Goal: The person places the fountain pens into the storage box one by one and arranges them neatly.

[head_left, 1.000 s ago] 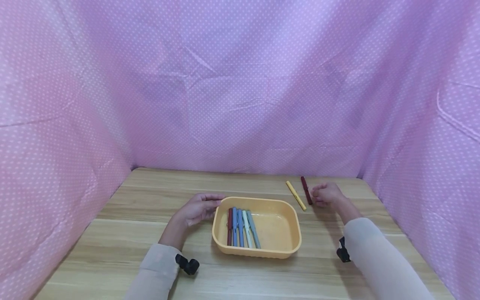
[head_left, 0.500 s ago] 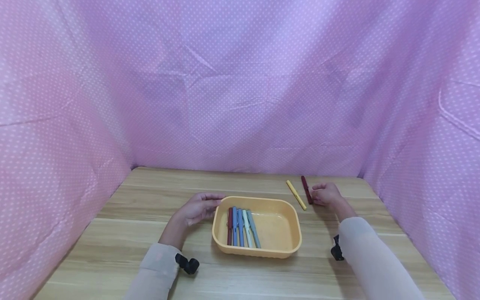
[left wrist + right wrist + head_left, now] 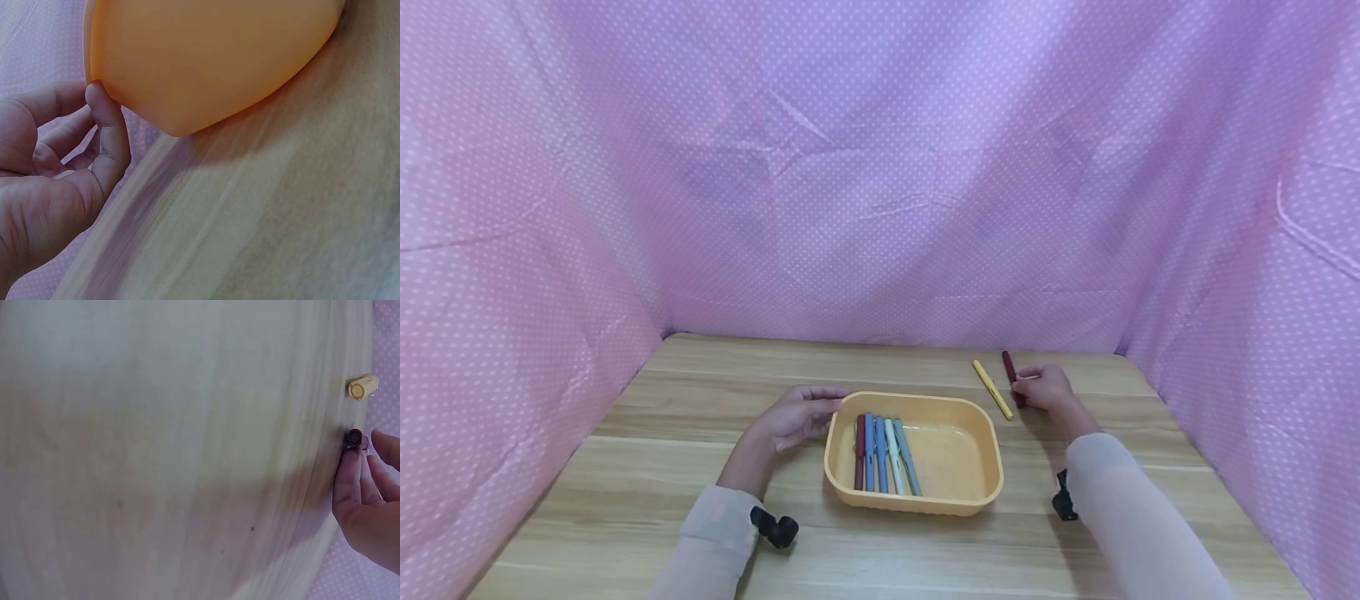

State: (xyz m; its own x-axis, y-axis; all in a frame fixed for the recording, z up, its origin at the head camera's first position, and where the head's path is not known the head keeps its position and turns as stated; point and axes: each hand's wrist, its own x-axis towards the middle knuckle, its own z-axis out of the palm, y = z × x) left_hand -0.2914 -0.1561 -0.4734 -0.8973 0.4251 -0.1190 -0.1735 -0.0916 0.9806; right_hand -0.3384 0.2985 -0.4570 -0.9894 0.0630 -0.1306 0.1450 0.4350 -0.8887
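Observation:
In the head view, a yellow-orange plastic tub (image 3: 955, 458) stands mid-table with several capped pens (image 3: 881, 454) side by side in its left half: dark red, blue, pale green and grey-green. My left hand (image 3: 796, 417) pinches the tub's far left corner; the left wrist view shows thumb and forefinger (image 3: 106, 134) at its rim. At the back right, my right hand (image 3: 1047, 388) is at a dark red pen (image 3: 1009, 365) on the table. From the right wrist, the fingers (image 3: 347, 481) lie along that pen's side, with the thumb slightly apart above it.
A yellow pen (image 3: 992, 390) lies just left of the dark red one. The wooden table (image 3: 625, 508) is backed and flanked by pink dotted cloth (image 3: 880, 208). Both wrists wear a black camera mount (image 3: 775, 528).
My right hand has moved left, from beside the dark red pen to its lower end, its fingers now overlapping it. The left hand, tub and pens have stayed put.

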